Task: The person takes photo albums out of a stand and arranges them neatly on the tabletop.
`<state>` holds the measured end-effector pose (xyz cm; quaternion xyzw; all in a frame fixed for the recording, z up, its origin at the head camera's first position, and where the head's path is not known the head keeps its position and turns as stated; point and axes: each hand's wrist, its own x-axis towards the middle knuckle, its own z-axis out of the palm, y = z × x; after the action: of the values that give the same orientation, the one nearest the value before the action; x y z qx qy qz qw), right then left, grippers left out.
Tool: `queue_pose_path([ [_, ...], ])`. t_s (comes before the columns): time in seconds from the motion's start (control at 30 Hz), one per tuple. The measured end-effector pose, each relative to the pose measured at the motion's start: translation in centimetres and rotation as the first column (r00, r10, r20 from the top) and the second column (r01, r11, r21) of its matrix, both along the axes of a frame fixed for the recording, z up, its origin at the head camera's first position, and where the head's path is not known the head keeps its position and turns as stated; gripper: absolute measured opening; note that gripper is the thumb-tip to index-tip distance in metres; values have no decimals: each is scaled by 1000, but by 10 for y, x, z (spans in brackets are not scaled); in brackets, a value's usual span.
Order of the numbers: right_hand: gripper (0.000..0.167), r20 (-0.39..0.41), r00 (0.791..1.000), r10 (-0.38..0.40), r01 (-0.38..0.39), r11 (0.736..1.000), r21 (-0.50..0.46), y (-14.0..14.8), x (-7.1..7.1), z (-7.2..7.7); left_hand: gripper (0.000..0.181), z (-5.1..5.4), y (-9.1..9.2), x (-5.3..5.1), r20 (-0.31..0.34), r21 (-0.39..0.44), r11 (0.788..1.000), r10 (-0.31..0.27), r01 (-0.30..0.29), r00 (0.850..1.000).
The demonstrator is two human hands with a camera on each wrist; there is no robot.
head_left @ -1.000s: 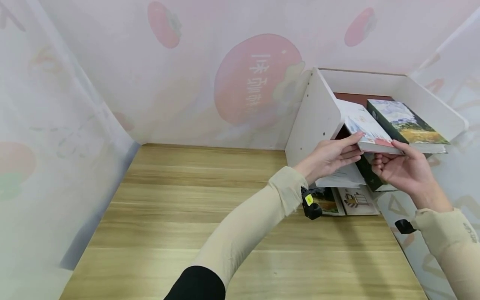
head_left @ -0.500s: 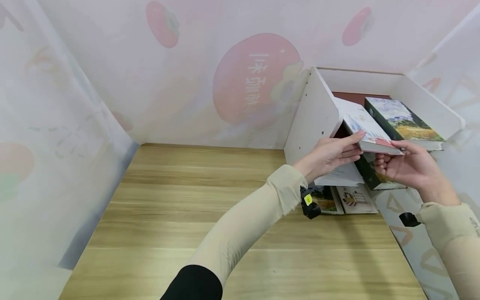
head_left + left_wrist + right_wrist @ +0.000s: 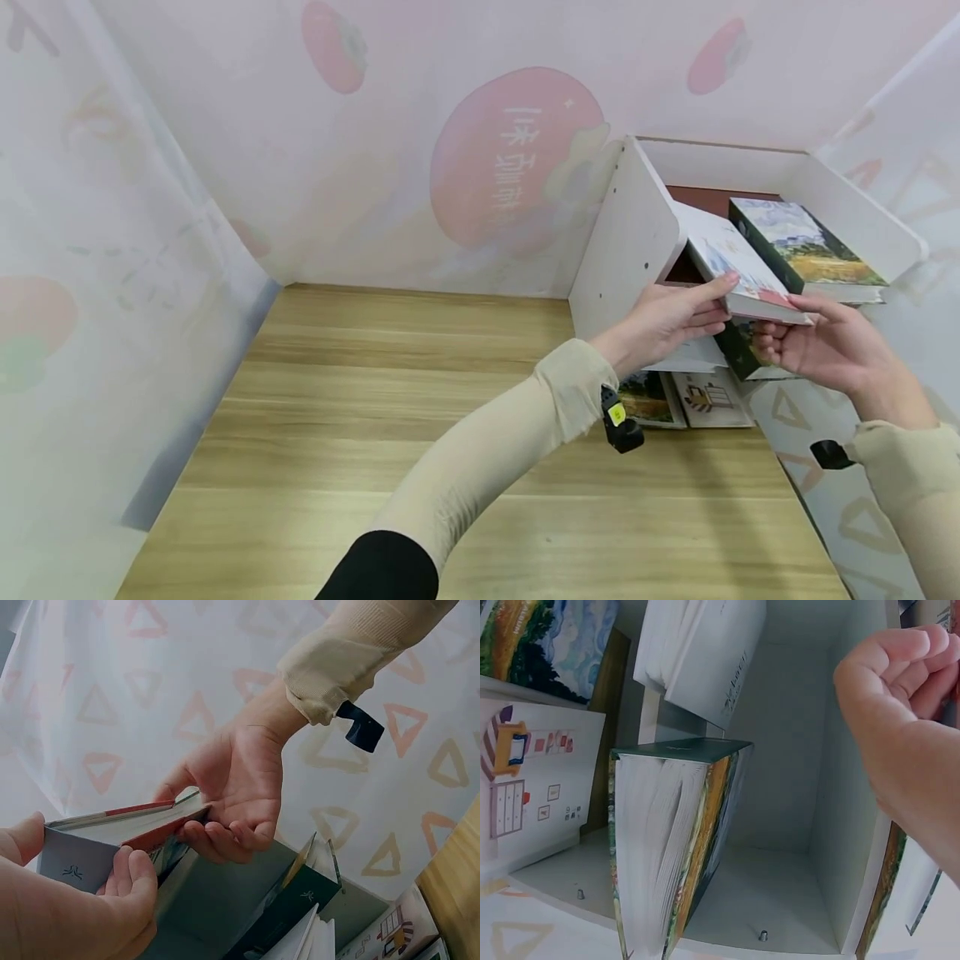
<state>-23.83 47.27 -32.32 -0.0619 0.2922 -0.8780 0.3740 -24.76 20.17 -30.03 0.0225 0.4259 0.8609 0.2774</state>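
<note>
White-covered hardcover [image 3: 738, 254]: in the upper compartment of the white bookshelf [image 3: 618, 242], front end projecting past the side panel. Left hand [image 3: 667, 322] pinches it at the spine, thumb above, fingers below; right hand [image 3: 847, 350] pinches the opposite front corner. Green-spined hardcover with landscape cover [image 3: 817, 250] lies just beside, to its right.

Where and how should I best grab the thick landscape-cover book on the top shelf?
Probably by the near end of the landscape-cover book, coming from the front, thumb on the cover and fingers beneath: it lies cover up with that page-edge end at the open front of the white shelf unit, while the white book crowds its left side.
</note>
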Motion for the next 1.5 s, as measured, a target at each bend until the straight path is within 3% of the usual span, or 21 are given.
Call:
queue_pose_path([
  [0.37, 61, -65, 997, 32, -30, 999, 29, 2, 16, -1, 27, -5, -7, 19, 28, -36, 998, -48, 49, 998],
  [0.67, 59, -110, 993, 33, -25, 997, 76, 5, 30, -5, 24, -13, -3, 39, 58, -45, 999, -20, 23, 998],
  [0.8, 57, -120, 993, 20, -8, 995, 98, 5, 35, -4, 23, -16, -4, 45, 49, -37, 998, -40, 42, 998],
  [1.0, 55, -174, 985, 11, 12, 991, 130, 3, 38, -3, 20, -20, -7, 50, -9, -59, 996, -61, 61, 998],
  [1.3, 53, -197, 980, 3, 22, 992, 126, 5, 43, -9, 32, -22, -11, 51, -165, -266, 963, -96, 49, 982],
  [1.5, 54, -201, 980, -1, 17, 997, 80, 5, 46, -15, 27, -24, -12, 54, -195, -317, 947, -105, 38, 975],
])
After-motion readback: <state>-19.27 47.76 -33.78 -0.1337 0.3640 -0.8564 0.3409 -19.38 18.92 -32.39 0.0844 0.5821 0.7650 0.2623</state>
